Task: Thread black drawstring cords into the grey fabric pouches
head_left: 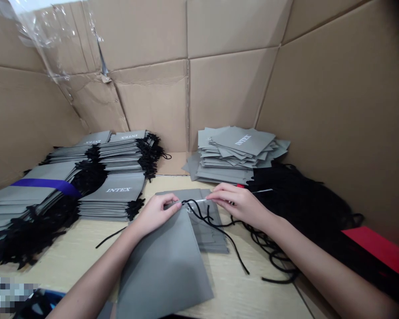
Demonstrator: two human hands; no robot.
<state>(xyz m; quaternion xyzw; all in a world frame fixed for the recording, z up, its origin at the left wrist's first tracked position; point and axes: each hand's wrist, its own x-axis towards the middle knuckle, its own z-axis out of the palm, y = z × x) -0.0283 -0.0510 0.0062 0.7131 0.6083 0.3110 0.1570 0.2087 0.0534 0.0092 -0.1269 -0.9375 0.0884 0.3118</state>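
Observation:
My left hand (158, 213) pinches the top edge of a grey paper bag (166, 261), which hangs tilted toward me. A black cord (224, 225) loops out beside its fingertips, with loose ends dangling to the right. My right hand (237, 203) is closed on a thin, pale, needle-like tool (199, 200) that reaches to the bag's edge at the left fingertips. The other end of the tool sticks out behind the right hand. Whether its tip passes through the bag is hidden. Under the hands lies a small pile of grey bags (216, 241).
Stacks of grey bags with black cords (119, 190) stand at the left, one with a purple band (46, 182). A loose bag pile (242, 144) sits at the back right. Black cords (295, 199) heap beside a red sheet (379, 248). Cardboard walls (146, 97) enclose the table.

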